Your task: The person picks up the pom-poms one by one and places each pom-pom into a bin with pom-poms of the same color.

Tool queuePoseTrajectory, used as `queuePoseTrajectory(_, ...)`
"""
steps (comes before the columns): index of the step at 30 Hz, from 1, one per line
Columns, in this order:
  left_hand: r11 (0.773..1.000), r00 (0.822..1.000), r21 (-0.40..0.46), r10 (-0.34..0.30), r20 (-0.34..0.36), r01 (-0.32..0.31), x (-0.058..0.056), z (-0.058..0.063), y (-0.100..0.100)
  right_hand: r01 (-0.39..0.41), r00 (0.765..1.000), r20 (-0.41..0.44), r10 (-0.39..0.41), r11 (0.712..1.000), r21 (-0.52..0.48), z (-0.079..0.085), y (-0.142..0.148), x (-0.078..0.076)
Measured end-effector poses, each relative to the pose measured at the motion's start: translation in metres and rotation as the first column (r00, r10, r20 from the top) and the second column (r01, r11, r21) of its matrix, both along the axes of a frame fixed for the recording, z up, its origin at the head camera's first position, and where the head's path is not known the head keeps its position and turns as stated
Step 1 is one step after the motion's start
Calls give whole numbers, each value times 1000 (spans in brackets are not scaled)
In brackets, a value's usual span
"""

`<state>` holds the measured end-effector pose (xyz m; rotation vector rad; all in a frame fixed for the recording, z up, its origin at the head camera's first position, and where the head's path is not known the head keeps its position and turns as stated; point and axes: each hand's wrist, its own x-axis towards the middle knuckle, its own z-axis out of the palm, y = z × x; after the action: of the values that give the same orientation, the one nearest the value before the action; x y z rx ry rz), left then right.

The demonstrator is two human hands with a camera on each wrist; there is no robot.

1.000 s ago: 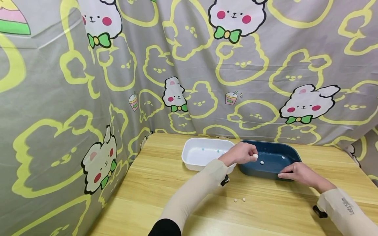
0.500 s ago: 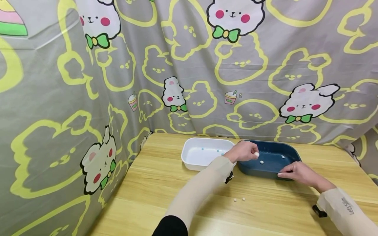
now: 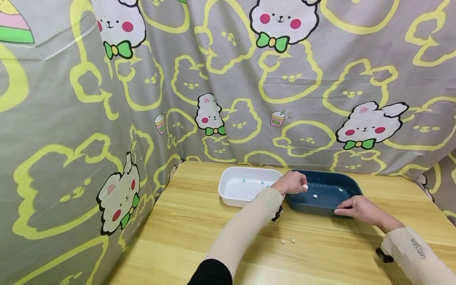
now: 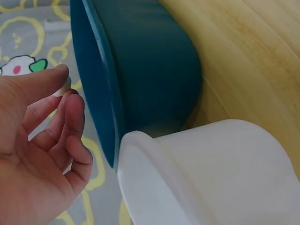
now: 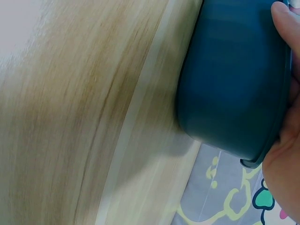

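Note:
My left hand [image 3: 293, 182] pinches a small white ball [image 3: 305, 187] between thumb and fingertips, above the left part of a dark blue tray [image 3: 320, 209]. In the left wrist view that ball [image 4: 63, 88] is partly hidden by the fingers. With my right hand [image 3: 363, 209] I grip the tray's front right rim. The right wrist view has the thumb on the outer wall of the blue tray [image 5: 229, 84], and most of the fingers are hidden behind the rim. Inside the tray lie a white ball [image 3: 315, 196] and another small whitish ball [image 3: 340, 190].
To the left, a white tray [image 3: 228, 201] holds several small light-blue pieces and stands close beside the blue one. Two small white balls [image 3: 283, 242] lie on the wooden table [image 3: 171, 237] in front. A patterned curtain [image 3: 242, 87] hangs behind and at the left.
My left hand, with the ball still pinched, has shifted slightly over the blue tray, most recently a little leftward. My right hand stays on the rim.

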<state>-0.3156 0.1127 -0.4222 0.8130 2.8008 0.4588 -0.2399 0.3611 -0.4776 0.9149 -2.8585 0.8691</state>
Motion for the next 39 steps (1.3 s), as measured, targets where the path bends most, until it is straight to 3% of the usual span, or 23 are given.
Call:
queuePoseTrajectory(7, 1000, 1000, -7, 10, -10, -10, -6, -3, 0, -6, 1000, -23, 6, 1000, -19, 0, -1, -1)
queuePoseTrajectory(17, 998, 998, 27, 61, 4, -61, -7, -9, 1, -9, 1000, 19, 10, 1000, -30, -1, 1, 0)
queuePoseTrajectory(24, 996, 996, 30, 81, -25, -80, -11, -13, 4, 1, 1000, 20, -1, 1000, -17, -2, 0, 0)
queuePoseTrajectory(32, 991, 991, 1, 135, 3, -135, -11, -13, 3, 13, 999, 45, -12, 1000, -12, -2, 0, 0)
queuePoseTrajectory(39, 989, 990, 46, 139, 18, -140, -14, -8, -1, 12, 999, 34, -12, 1000, -12, 0, -1, 1)
